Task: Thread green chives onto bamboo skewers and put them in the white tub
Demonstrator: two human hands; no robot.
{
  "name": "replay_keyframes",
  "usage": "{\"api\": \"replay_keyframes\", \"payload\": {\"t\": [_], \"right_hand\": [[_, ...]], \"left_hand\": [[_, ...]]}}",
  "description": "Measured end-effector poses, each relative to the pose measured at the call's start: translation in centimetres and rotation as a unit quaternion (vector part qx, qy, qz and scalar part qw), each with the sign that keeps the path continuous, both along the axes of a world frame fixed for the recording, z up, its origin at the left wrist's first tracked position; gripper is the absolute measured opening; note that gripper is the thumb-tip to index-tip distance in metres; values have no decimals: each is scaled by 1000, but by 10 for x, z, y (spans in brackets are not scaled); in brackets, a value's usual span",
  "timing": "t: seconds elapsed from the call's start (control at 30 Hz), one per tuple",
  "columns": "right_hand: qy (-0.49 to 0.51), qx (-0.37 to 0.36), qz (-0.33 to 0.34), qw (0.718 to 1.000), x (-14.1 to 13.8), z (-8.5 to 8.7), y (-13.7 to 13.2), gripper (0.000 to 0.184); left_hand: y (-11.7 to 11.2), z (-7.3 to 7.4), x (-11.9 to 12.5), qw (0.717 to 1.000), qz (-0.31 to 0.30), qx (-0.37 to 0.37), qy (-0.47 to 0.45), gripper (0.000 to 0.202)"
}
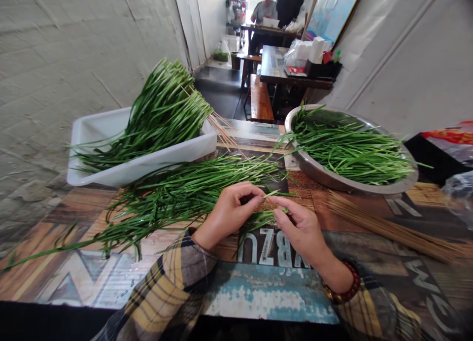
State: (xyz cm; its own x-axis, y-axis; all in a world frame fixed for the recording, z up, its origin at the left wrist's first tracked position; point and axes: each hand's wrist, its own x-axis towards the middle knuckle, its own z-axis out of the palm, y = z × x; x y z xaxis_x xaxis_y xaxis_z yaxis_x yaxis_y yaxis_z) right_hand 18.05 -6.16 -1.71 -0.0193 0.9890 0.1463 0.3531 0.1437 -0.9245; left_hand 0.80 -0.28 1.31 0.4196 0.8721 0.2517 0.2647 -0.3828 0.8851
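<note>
Over a pile of garlic chives [192, 183] on the table, my left hand [232, 208] is closed, pinching the pale end of a chive stalk [271, 194] between thumb and forefinger. My right hand [303, 230] is close beside it, its forefinger tip at that stalk and its thumb a little apart below. A few pale chive ends [268, 217] show under the fingers. Behind the pile, a white plastic tray [148, 161] holds thick bundles of chives [166, 104] with thin wooden skewers [223, 129] sticking out.
At the right, a steel basin [343, 183] holds loose chives [354, 146]. A bundle of bare skewers [391, 225] lies in front of it. Plastic bags [460, 193] are at the far right edge. Farther back are another table [271, 60], a bench [260, 97] and a seated person [266, 11].
</note>
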Motion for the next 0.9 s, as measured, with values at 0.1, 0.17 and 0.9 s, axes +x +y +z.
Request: {"api": "replay_keyframes", "payload": {"t": [0.1, 0.17, 0.9], "right_hand": [[2, -3, -5, 1000, 0, -1, 0, 30], [8, -7, -8, 1000, 0, -1, 0, 30], [53, -28, -19, 998, -3, -5, 1, 35]], "left_hand": [[0, 0, 0, 1000, -2, 7, 1, 13], [0, 0, -1, 1000, -4, 15, 3, 13], [-2, -7, -1, 997, -13, 70, 37, 14]]}}
